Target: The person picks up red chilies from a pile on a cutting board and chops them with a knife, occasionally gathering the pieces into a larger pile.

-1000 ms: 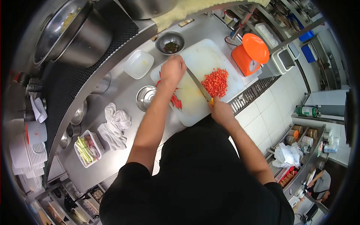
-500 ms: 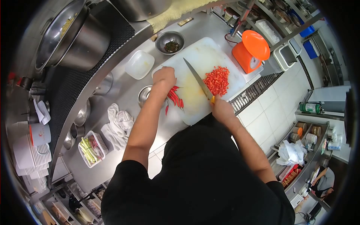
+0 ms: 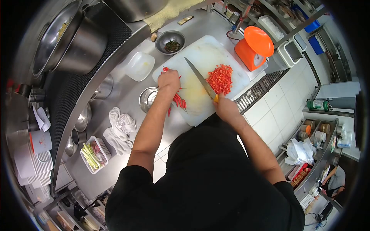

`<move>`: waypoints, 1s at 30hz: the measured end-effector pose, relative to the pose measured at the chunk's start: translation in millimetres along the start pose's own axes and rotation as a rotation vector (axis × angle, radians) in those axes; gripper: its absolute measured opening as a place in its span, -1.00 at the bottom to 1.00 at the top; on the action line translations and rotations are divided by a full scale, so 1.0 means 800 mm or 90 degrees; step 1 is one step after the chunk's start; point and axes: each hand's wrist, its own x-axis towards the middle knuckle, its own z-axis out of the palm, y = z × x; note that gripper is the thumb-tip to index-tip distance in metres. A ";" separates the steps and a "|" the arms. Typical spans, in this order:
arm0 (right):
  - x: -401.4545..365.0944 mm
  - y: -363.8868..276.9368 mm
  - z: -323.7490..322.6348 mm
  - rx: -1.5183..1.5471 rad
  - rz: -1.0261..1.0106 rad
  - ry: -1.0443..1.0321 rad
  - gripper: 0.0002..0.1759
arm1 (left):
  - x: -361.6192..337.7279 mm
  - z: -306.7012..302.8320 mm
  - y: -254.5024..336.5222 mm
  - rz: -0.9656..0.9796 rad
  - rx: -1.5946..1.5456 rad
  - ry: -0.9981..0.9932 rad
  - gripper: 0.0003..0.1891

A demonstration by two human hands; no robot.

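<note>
My right hand (image 3: 227, 110) grips the yellow handle of a kitchen knife (image 3: 199, 77), whose blade lies over the white cutting board (image 3: 206, 46) and points away from me. Right of the blade is a pile of chopped red chilies (image 3: 220, 79). At the board's left edge, my left hand (image 3: 169, 81) is closed round some red chilies, their ends showing past the fingers. More whole red chilies (image 3: 179, 101) lie just below that hand. A small metal bowl (image 3: 144, 101) stands beside the left forearm.
Behind the board are a metal bowl of dark green bits (image 3: 160, 43) and a white plastic dish (image 3: 134, 69). An orange scale (image 3: 246, 54) stands at the right. A white cloth (image 3: 120, 129) and a basket of vegetables (image 3: 102, 148) lie left. Another person (image 3: 336, 180) is far right.
My left hand has moved slightly up the board's left edge, and chili ends now show above it. The knife stays in my right hand, nearly unmoved. The view has shifted slightly.
</note>
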 end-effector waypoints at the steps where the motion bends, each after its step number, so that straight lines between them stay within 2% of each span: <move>1: -0.001 -0.001 0.000 -0.001 0.002 -0.001 -0.56 | 0.001 0.010 -0.001 0.028 0.009 0.047 -0.80; 4: -0.002 -0.005 -0.004 -0.002 0.009 -0.002 -0.57 | -0.005 0.030 0.019 0.166 -0.009 0.129 -0.85; 7: -0.002 -0.008 -0.004 -0.003 0.007 0.008 -0.59 | -0.031 0.035 0.052 0.240 -0.060 0.113 -0.85; 13: -0.007 -0.020 -0.023 -0.025 -0.018 0.037 -0.61 | -0.071 0.041 0.080 0.213 -0.197 0.056 -0.87; 18: -0.008 -0.029 -0.029 -0.025 -0.036 0.070 -0.63 | -0.079 0.042 0.077 0.192 -0.208 0.063 -0.87; 26: 0.006 -0.030 -0.017 -0.037 -0.024 -0.001 -0.69 | -0.083 0.047 0.073 0.152 -0.264 0.076 -0.87; 30: 0.002 -0.040 -0.037 -0.069 -0.043 -0.021 -0.69 | -0.087 0.049 0.074 0.141 -0.278 0.090 -0.87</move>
